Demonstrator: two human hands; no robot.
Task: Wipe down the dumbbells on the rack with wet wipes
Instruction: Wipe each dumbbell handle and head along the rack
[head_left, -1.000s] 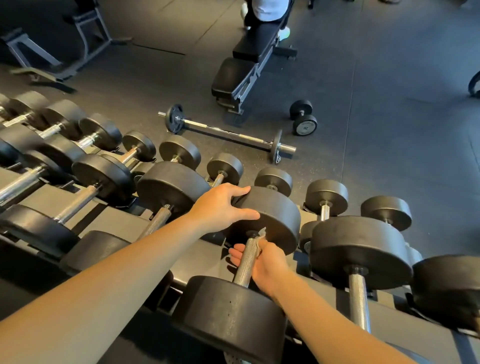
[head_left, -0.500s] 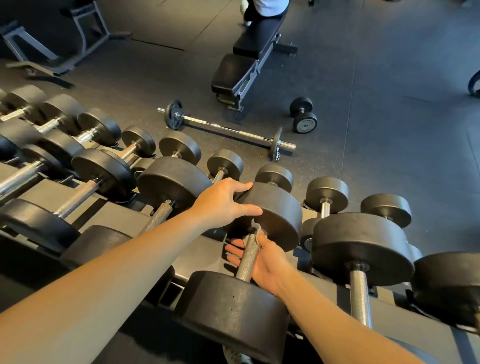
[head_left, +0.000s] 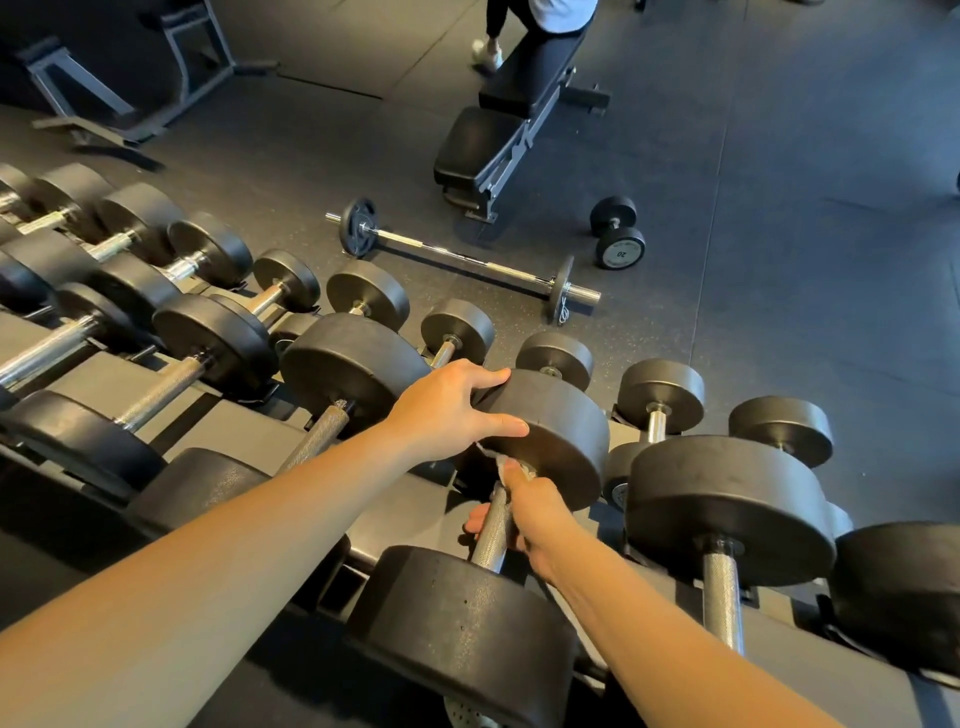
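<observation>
Left hand (head_left: 452, 410) spread flat on far head of dumbbell (head_left: 563, 431), right hand (head_left: 527, 519) wrapped round its knurled handle, wet wipe (head_left: 511, 464) bunched at the thumb, weight lying on rack (head_left: 228, 415) between neighbours

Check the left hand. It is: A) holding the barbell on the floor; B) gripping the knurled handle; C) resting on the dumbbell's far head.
C: the left hand lies on the far head, while the right hand holds the wipe round the handle.
</observation>
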